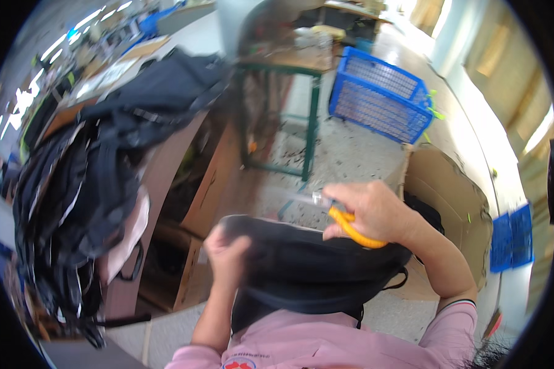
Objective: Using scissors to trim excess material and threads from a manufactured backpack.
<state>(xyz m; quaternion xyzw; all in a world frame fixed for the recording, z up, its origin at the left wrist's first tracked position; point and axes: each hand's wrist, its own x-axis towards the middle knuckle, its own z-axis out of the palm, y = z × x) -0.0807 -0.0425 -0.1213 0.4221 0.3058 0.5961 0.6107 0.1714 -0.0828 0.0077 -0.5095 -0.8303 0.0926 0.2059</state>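
The left hand (226, 252), half curled, meets the left edge of the black bag (308, 261), grip unclear, while the right hand (375, 212) encloses orange-handled scissors (354, 231), with floor (351, 147) beyond.

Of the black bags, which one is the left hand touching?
The single black bag in front of the pink shirt: the left hand is at its upper-left corner. The other black bags lie piled at the picture's left, untouched.

One left hand (224, 251), one right hand (375, 206), one pair of scissors (358, 235) and one black bag (298, 261) on the lap are seen. One large blue crate (378, 101) and one green-legged counter (314, 117) are counted; heaped bags (80, 190) cannot be
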